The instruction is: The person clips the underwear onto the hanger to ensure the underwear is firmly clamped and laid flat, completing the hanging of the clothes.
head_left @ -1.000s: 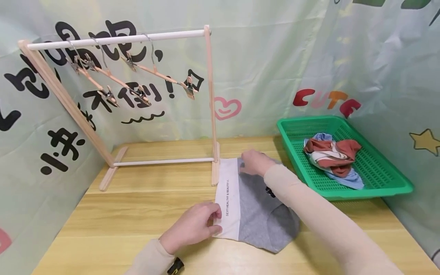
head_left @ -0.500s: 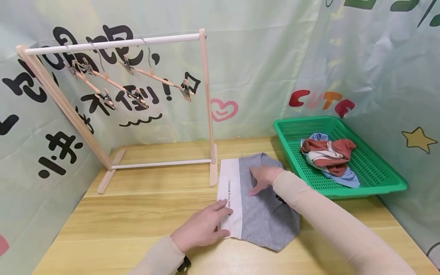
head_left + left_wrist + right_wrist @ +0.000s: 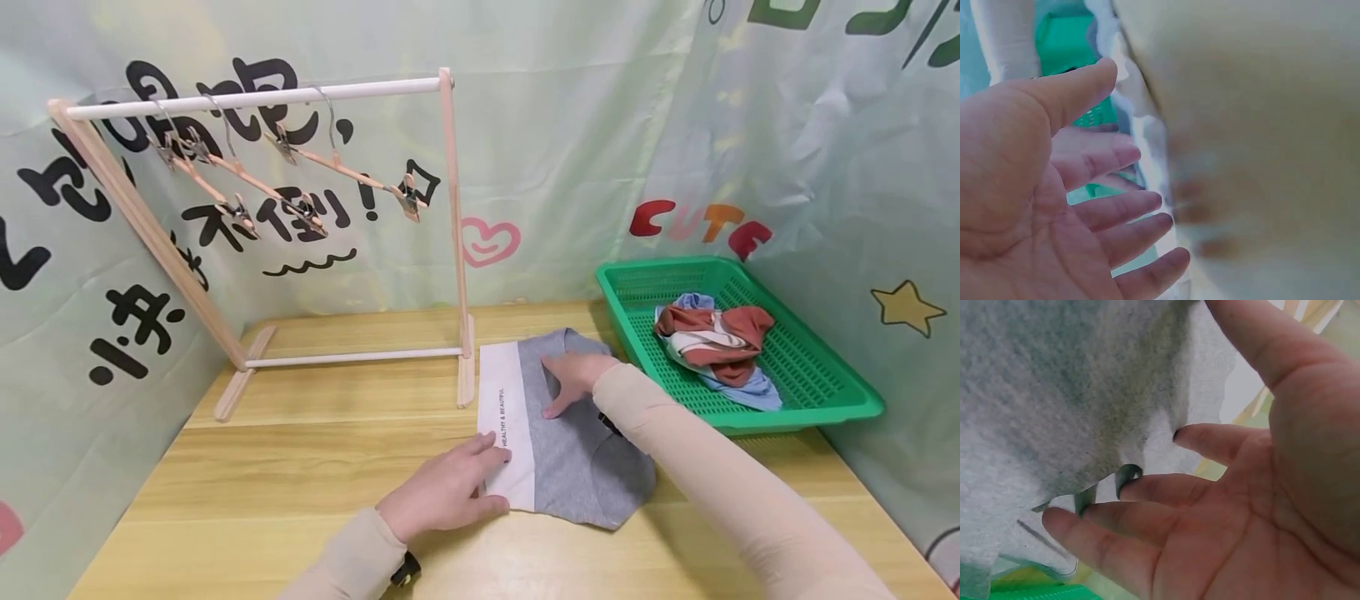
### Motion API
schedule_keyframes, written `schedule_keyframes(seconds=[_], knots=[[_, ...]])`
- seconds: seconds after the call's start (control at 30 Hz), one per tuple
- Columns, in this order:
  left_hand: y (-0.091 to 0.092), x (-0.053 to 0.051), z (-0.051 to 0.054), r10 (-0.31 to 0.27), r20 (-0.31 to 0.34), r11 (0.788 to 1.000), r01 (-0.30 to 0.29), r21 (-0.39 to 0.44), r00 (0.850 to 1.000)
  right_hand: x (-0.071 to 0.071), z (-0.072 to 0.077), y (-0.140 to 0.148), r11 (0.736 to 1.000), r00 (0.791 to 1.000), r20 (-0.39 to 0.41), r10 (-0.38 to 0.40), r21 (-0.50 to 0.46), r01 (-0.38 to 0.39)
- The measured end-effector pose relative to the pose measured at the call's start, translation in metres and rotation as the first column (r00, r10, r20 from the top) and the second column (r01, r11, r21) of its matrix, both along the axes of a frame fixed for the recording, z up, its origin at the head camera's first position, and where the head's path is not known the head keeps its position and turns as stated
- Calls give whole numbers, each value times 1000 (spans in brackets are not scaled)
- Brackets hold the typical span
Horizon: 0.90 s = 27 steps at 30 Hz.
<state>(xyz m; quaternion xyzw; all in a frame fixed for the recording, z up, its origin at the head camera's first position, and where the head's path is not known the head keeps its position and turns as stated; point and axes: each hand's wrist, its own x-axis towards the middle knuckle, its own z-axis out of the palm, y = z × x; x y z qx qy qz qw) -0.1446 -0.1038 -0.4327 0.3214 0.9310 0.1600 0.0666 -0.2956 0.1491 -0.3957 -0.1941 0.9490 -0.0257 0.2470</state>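
Grey briefs [image 3: 573,462] with a wide white waistband [image 3: 495,375] lie flat on the wooden table, the waistband toward the left. Printed lettering runs along the band, partly covered by my left hand [image 3: 446,492]. That hand's spread fingers rest on the band's near end; in the left wrist view its fingers [image 3: 1141,203] look straight and hold nothing. My right hand [image 3: 576,381] lies over the far part of the grey cloth with fingers and thumb apart. Seen from the right wrist, its fingertips [image 3: 1129,487] touch the grey fabric [image 3: 1054,406] without pinching it.
A wooden rack [image 3: 459,250] stands at the left back, its foot close to the waistband. Clip hangers [image 3: 341,167] hang from its white rail. At the right, a green basket [image 3: 817,375] holds rumpled rust-red [image 3: 738,333] and light-blue cloth.
My right hand has left the waistband's far end and moved right and nearer onto the grey cloth. The left hand has shifted right onto the band. The briefs' near edge has moved slightly away.
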Motion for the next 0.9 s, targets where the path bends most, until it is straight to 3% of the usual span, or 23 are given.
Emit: schedule_keyframes(seconds=[0.13,0.27,0.43,0.6,0.77,0.9], knots=[[-7,-9,18,46,10,997,-46,57,999,-1,4,3,998,999,-24,34,-46,-35],[-18,-23,50,151,-5,968,-146,204,989,-3,11,3,994,992,-93,91,-46,-96],[-30,-40,103,280,-53,880,-234,414,959,-3,17,1,993,987,-123,101,-52,-108],[-32,-55,150,388,-76,771,-278,573,919,4,23,0,990,985,-140,98,-87,-111],[-35,-72,172,500,-90,682,-328,654,861,9,26,-3,987,984,-147,102,-109,-118],[-37,-83,181,546,-140,646,-309,697,826,10,27,-7,986,983,-154,98,-119,-116]])
